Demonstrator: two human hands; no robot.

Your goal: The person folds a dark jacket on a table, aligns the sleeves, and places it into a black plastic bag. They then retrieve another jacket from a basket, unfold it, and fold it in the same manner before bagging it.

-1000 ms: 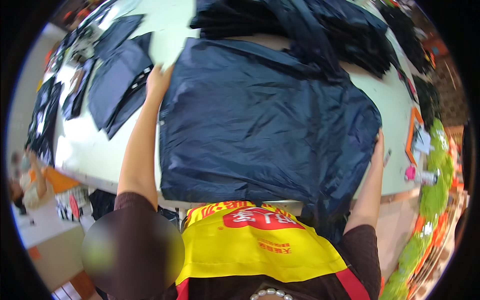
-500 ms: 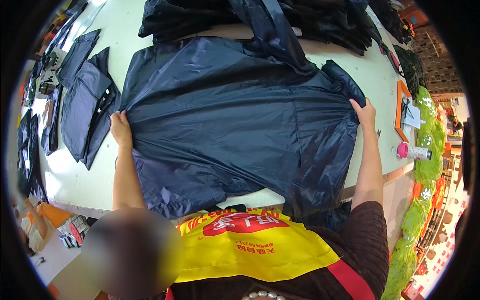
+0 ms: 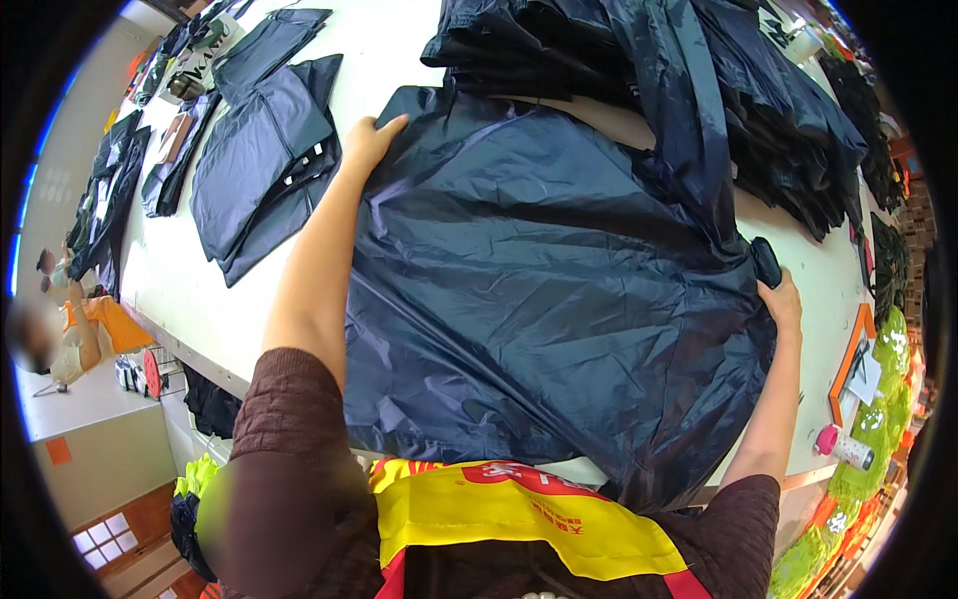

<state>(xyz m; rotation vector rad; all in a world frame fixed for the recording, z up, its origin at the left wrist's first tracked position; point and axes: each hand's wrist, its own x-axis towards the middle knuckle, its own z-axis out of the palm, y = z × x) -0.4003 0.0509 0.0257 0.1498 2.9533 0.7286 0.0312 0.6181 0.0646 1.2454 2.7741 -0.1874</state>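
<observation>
A dark navy jacket [image 3: 539,270] of thin, shiny cloth lies spread and creased across the table in front of me. At its upper left edge my left hand [image 3: 369,145] grips the cloth, thumb lying over it; the other fingers are partly hidden. My right hand [image 3: 783,302] holds a gathered part at the right edge, beside a rolled bit of the fabric. One long sleeve-like strip [image 3: 689,130] runs from the far pile down onto the jacket's right side. The near edge hangs close to my yellow apron [image 3: 529,519].
Stacked dark garments [image 3: 798,130] fill the far side of the white table [image 3: 170,270]. Folded dark garments [image 3: 264,160] lie on the left. An orange-framed tray [image 3: 848,364] and a pink-lidded bottle [image 3: 845,446] stand at the right edge, near bright green bundles [image 3: 883,419]. Another person sits far left.
My left hand has moved up and away along the jacket's left edge to its far corner. The right hand keeps its hold. The view has shifted, so everything sits farther right.
</observation>
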